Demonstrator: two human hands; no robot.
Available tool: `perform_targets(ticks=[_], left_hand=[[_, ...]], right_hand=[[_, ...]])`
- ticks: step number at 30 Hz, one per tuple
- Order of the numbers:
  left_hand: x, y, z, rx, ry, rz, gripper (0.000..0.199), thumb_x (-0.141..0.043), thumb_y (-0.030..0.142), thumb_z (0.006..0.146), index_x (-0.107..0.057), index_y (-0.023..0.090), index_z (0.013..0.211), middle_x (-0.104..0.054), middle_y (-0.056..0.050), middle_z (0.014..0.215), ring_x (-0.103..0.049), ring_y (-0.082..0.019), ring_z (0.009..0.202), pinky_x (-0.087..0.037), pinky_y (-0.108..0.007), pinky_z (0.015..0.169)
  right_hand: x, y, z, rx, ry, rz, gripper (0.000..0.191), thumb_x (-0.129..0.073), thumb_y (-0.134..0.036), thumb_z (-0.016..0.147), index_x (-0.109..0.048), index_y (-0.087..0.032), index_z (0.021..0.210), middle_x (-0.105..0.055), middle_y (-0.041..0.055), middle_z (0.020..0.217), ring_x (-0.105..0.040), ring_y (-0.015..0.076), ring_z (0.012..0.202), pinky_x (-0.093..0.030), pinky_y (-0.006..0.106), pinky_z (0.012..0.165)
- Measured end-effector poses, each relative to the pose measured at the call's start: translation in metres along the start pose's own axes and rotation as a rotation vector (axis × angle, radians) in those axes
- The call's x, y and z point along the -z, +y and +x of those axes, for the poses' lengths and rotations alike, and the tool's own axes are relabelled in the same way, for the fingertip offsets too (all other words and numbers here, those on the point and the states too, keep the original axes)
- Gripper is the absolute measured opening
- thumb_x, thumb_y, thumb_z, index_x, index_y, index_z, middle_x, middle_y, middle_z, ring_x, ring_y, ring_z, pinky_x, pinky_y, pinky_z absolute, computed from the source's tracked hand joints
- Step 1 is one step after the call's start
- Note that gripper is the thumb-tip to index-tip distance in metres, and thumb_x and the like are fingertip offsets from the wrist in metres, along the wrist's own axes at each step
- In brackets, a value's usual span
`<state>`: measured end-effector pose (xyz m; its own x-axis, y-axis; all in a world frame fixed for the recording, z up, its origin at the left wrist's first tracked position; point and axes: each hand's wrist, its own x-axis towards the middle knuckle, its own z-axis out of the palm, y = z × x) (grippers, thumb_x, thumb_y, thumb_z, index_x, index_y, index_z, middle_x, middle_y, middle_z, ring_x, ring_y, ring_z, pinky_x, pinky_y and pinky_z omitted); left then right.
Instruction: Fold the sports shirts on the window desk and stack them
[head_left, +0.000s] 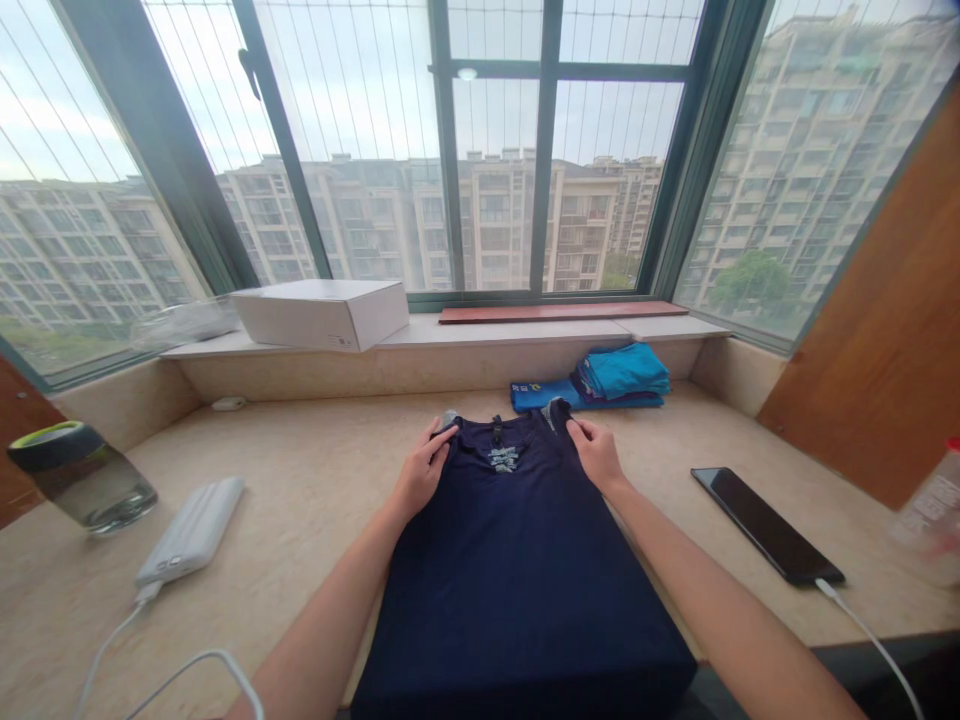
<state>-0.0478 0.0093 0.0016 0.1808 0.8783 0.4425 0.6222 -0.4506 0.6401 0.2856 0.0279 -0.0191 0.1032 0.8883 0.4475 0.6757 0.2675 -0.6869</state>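
Dark-framed windows [448, 150]; pale sky [360, 80], apartment blocks [495, 225] outside. Beige counter [300, 470] below; brown wooden panel [870, 360] at right.

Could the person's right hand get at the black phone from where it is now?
Probably yes, once it frees its grip: the right hand is holding the upper edge of the navy shirt. The black phone lies on the counter to its right, and nothing seems to stand between them.

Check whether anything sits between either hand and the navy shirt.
Nothing visible does: the left hand and right hand both hold the navy shirt directly, near its shoulders. The folded blue clothes lie beyond it, not between.
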Motion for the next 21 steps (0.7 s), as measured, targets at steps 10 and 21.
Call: perform_targets(ticks=[10, 21], left_hand=[[-0.013, -0.003, 0.0, -0.024, -0.155, 0.1, 0.06, -0.031, 0.047, 0.103, -0.048, 0.01, 0.148, -0.049, -0.015, 0.153, -0.043, -0.027, 0.144, -0.032, -0.043, 0.121], [-0.017, -0.003, -0.008, -0.083, -0.504, 0.472, 0.061, -0.026, 0.059, 0.104, -0.047, 0.028, 0.152, -0.031, -0.007, 0.164, -0.022, -0.028, 0.153, -0.017, -0.045, 0.125]], right_hand=[[-0.01, -0.004, -0.014, 0.306, -0.15, -0.071, 0.057, -0.038, -0.053, 0.102, -0.057, -0.017, 0.143, -0.046, 0.0133, 0.156, -0.04, 0.0284, 0.145, -0.033, 0.049, 0.119], [-0.03, -0.039, 0.024, 0.226, -0.394, -0.276, 0.041, -0.041, -0.037, 0.103, -0.078, -0.02, 0.1, -0.078, 0.0086, 0.109, -0.071, 0.0221, 0.101, -0.049, 0.029, 0.092]])
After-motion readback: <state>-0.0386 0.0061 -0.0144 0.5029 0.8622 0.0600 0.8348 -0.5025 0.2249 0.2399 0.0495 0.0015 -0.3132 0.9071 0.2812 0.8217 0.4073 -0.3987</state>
